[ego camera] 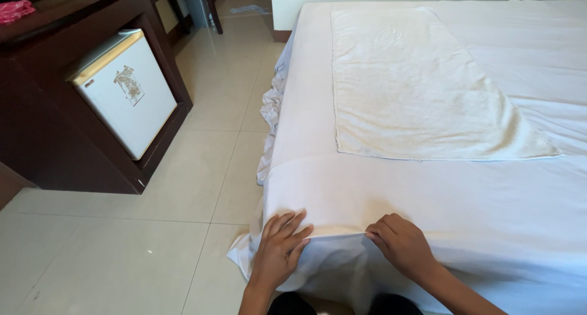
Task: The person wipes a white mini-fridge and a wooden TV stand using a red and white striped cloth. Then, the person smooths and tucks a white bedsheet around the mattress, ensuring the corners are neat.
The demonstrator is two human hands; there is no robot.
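A white bed sheet (428,192) covers the bed, with a folded edge running along the near corner. My left hand (278,249) lies flat on the sheet's hanging edge, fingers spread and pressing the fabric. My right hand (400,244) pinches the fold of the same sheet just to the right. A cream towel (409,88) is spread flat on top of the bed, beyond both hands. Loose sheet fabric (271,110) hangs bunched down the bed's left side.
A small white fridge (125,88) sits inside a dark wooden cabinet (49,137) at the left. Pale tiled floor (153,229) lies between the cabinet and bed. A bin (197,6) stands far back by a chair leg. Pink cloth (15,10) rests on the cabinet top.
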